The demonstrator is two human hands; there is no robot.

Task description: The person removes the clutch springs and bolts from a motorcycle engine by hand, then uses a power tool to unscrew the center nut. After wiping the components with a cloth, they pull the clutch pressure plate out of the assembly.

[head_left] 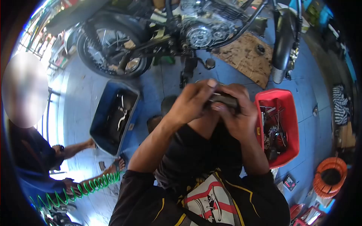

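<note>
Dark part (225, 100), held between left hand (194, 102) and right hand (239, 120): matt black, rubber or plastic, cannot tell which.
Red bin (292, 113): smooth glossy plastic; metal tools (272, 132) inside, dull and greasy.
Blue bin (98, 120): smooth plastic; bright metal wrenches (121, 113) inside.
Motorcycle engine (200, 34): cast metal, partly polished.
Rear tyre (85, 56): matt black rubber.
Board (247, 56): rough, worn wood.
Floor (158, 83): blue painted, slightly shiny.
Coiled hose (94, 184): glossy green plastic.
Orange hose (331, 177): smooth plastic.
Sleeves (143, 203): black cloth.

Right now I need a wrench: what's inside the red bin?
The red bin holds a tangle of metal tools and dark parts. Single tools are too jumbled to name, and the right hand covers its left edge.
</note>
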